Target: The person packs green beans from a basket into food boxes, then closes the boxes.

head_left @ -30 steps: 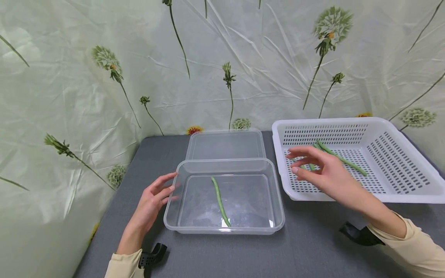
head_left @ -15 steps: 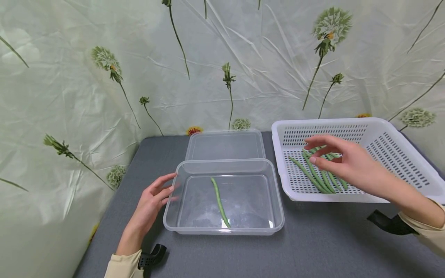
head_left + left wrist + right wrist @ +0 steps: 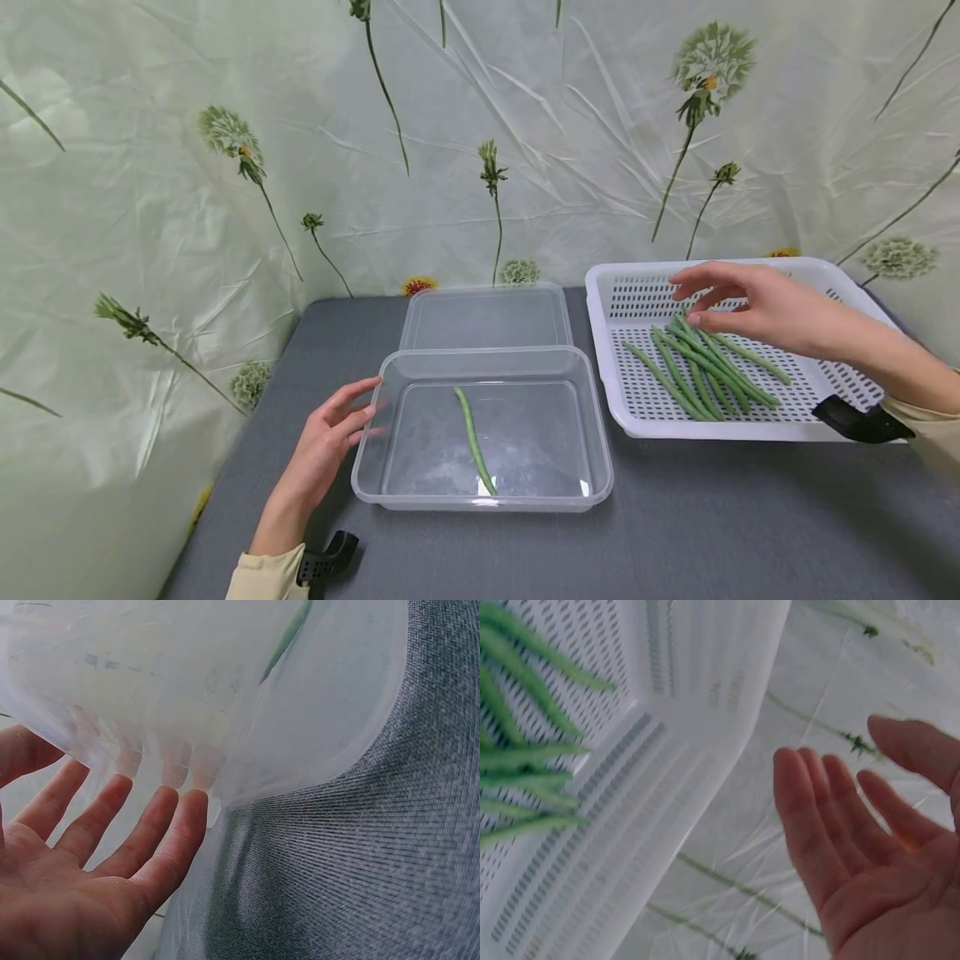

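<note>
- Step in hand: reaching for another bean. The right hand (image 3: 738, 304) hovered over the green beans (image 3: 701, 367) in the white perforated basket (image 3: 840, 350), fingers apart, holding nothing.
- The left hand (image 3: 330, 437), fingers straight, touched the clear container (image 3: 375, 454) on the bench (image 3: 675, 533); one green bean (image 3: 472, 437) lay inside.
- Next move, as judged: lower and pinch a single bean.

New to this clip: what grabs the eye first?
A bunch of long green beans lying in the white perforated plastic basket at the right, with the right hand hovering open above them. Left of the basket, on the grey table, a clear rectangular plastic container holds a single green bean. The left hand rests straight fingers against its left wall, no grip.
</note>
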Demonstrator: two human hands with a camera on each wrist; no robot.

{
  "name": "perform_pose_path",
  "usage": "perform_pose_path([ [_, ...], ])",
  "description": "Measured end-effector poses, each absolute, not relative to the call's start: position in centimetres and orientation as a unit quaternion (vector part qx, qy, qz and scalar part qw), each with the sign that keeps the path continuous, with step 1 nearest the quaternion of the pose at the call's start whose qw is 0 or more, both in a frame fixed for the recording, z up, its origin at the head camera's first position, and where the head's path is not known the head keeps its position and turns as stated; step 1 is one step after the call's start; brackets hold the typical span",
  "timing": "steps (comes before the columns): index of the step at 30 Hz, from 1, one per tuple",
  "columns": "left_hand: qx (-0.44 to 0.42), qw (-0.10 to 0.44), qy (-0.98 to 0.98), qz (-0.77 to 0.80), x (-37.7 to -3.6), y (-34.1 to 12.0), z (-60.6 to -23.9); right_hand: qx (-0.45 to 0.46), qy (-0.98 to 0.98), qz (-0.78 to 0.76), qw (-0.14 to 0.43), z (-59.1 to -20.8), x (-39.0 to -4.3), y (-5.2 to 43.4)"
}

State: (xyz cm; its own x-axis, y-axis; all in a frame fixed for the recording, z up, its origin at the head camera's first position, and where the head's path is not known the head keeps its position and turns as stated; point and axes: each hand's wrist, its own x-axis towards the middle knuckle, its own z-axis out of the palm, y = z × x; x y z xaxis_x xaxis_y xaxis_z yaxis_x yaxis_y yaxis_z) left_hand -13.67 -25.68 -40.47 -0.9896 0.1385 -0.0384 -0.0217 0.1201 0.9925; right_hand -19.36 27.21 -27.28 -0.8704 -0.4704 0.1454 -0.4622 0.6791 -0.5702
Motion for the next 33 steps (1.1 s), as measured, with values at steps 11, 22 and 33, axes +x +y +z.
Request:
perform_pose_path([
  [11,0.046,0.056,0.742,0.666,-13.7,-25.7,-40.5,-0.263,0.908,-0.322,0.044,-28.5,-23.0,30.7],
  [22,0.048,0.057,0.740,0.668,-13.7,-25.7,-40.6,-0.259,0.913,-0.298,0.098,-31.1,-25.7,33.4],
  [33,0.043,0.060,0.741,0.668,-13.7,-25.7,-40.6,-0.207,0.901,-0.333,0.184,-34.3,-27.4,34.5],
])
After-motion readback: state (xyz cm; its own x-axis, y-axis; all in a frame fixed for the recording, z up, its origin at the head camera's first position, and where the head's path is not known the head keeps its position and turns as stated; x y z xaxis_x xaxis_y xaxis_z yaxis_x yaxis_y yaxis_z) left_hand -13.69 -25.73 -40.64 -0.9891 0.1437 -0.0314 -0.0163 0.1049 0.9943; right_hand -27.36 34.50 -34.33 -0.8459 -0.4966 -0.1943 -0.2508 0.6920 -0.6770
